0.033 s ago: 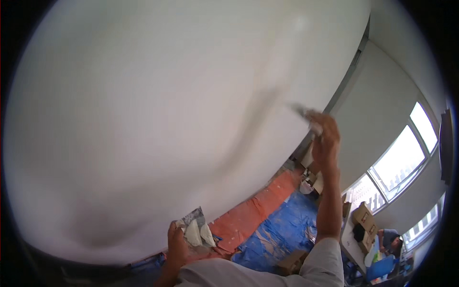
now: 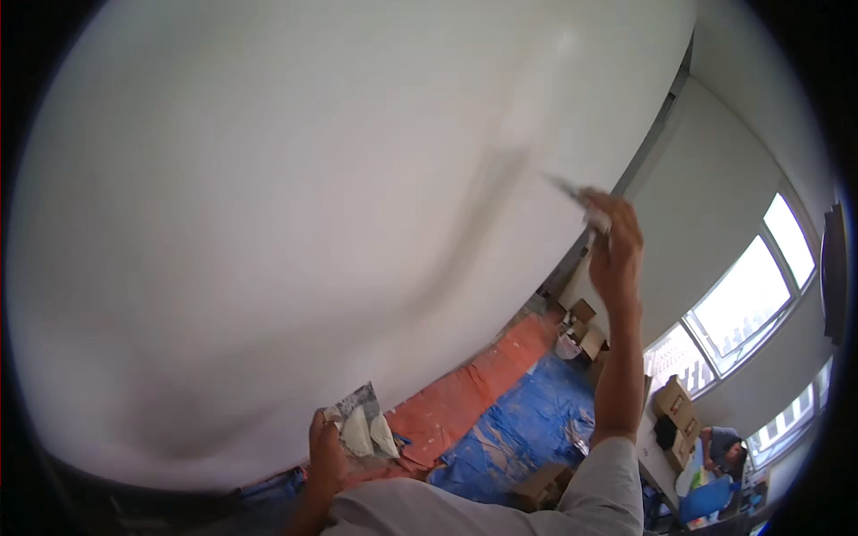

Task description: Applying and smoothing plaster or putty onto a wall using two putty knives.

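A large smooth white wall (image 2: 268, 196) fills most of the view. My right hand (image 2: 617, 234) is raised at the right and closed around a putty knife (image 2: 566, 188). Its thin blade points up and left, close to the wall; whether it touches cannot be told. Low at centre-left, my left hand (image 2: 327, 454) grips a flat grey metal plate (image 2: 365, 397). Pale lumps of putty (image 2: 357, 432) lie on that plate. The arm's shadow falls across the wall.
Orange sheeting (image 2: 469, 384) and crumpled blue sheeting (image 2: 514, 438) cover the floor below the wall. Cardboard boxes (image 2: 677, 409) stand on a table at lower right, near a person (image 2: 720, 449) and a blue chair (image 2: 706, 500). Windows (image 2: 742, 295) line the right side.
My right hand with the putty knife has shifted slightly up and to the right. The left hand keeps its hold on the plate, almost in place.
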`<action>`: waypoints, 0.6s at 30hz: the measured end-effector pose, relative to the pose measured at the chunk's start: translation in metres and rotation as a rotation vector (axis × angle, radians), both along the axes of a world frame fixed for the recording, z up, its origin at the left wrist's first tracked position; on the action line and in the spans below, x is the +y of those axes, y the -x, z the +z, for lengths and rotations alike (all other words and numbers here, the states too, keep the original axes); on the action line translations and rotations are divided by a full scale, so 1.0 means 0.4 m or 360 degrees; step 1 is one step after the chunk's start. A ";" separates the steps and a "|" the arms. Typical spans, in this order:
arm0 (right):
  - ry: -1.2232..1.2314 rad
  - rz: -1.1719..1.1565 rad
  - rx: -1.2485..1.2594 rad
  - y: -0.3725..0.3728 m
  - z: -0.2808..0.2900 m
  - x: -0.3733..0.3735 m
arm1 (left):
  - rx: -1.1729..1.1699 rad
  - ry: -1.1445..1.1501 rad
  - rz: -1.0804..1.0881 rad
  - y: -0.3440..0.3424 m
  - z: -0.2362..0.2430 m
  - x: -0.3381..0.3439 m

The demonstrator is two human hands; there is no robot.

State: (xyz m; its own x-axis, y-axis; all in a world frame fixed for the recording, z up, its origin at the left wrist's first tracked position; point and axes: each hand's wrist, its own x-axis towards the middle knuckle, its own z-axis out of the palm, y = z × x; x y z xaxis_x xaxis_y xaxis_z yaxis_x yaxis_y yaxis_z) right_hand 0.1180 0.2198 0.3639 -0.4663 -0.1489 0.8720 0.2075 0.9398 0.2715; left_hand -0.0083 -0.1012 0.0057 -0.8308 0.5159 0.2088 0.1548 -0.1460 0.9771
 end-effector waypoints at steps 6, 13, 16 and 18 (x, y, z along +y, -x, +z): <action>0.0052 0.0017 -0.0076 0.076 0.064 0.006 | -0.0737 -0.0447 -0.0046 0.008 -0.026 -0.001; -0.0081 -0.0131 0.0141 0.105 0.025 0.078 | -0.0890 -0.0476 0.0028 0.026 -0.072 0.005; -0.0191 -0.0053 0.0178 0.113 0.026 0.105 | -0.0713 -0.0242 0.0011 0.026 -0.061 -0.008; 0.0163 -0.0047 0.0223 0.124 0.016 0.113 | -0.0497 -0.0050 0.0054 0.042 -0.040 -0.010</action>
